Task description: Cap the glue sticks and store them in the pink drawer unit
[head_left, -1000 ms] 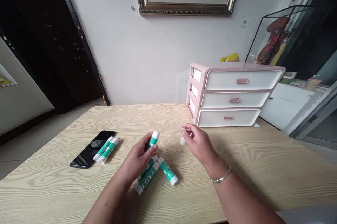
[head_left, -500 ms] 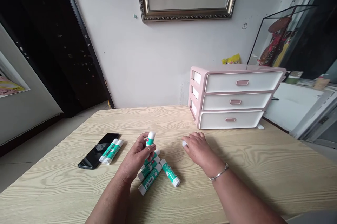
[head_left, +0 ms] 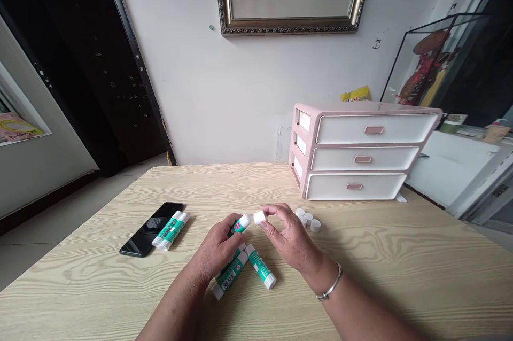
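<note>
Left hand: the left hand is closed around a glue stick, holding it nearly level, with its white end pointing toward the right hand.

Right hand: the right hand, with a bangle on its wrist, has moved left toward the other hand. It now pinches a white cap between its fingertips, just beside the end of the stick. I cannot tell whether the two touch.

Loose caps: a small cluster of white caps stands on the surface, in the spot the right hand has just left, near the front corner of the drawer unit.

Other sticks: a group of glue sticks lies under the hands, and a pair of glue sticks lies beside a black smartphone at left.

Surface: the pale wood-grain surface carries everything, with a pink-and-white three-drawer unit at its far edge.
</note>
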{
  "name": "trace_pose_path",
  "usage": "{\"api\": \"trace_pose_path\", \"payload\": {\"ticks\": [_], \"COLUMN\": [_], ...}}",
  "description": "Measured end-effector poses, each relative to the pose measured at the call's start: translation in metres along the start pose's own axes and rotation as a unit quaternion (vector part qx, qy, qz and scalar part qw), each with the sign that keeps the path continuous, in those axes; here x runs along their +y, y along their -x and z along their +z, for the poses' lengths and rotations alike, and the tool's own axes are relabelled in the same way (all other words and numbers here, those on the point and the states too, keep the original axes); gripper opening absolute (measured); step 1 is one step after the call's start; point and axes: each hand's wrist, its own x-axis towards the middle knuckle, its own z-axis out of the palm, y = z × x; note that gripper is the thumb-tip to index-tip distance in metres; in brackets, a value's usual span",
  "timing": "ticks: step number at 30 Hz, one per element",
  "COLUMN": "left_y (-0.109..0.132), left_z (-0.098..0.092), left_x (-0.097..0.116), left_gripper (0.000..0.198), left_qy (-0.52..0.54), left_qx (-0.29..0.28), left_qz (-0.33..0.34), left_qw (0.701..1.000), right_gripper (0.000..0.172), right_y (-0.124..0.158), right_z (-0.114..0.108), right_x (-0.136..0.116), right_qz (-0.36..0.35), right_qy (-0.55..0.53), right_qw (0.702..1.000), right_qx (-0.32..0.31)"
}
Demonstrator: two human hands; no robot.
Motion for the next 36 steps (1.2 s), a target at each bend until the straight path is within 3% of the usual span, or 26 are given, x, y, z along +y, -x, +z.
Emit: {"api": "trace_pose_path", "payload": {"ticks": [11, 21, 27, 31, 36], "left_y": [0.001, 0.002, 0.002, 0.002, -0.003], "left_z": [0.004, 0.010, 0.009, 0.003, -0.004], "left_x": [0.001, -0.003, -0.004, -0.004, -0.011], "left_gripper": [0.028, 0.020, 0.047, 0.052, 0.051], "left_qy": [-0.061, -0.067, 0.032, 0.086, 0.168], "left_qx": [-0.027, -0.019, 0.048, 0.127, 0.187], "left_qz": [0.030, 0.053, 0.005, -0.039, -0.038], "left_qw": [0.997, 0.996, 0.998, 0.987, 0.967], "right_gripper": [0.021, 0.028, 0.042, 0.032, 0.027], "right_y": [0.001, 0.004, 0.010, 0.011, 0.010], "right_z": [-0.001, 0.006, 0.008, 0.004, 0.003], "right_x": [-0.008, -0.009, -0.001, 0.008, 0.015], "right_qz": [-0.032, -0.035, -0.010, 0.034, 0.097], "right_qy": [0.000, -0.014, -0.012, -0.009, -0.027], "right_qw": [0.999, 0.997, 0.999, 0.999, 0.995], "right_qx": [-0.044, -0.063, -0.037, -0.003, 0.004]}}
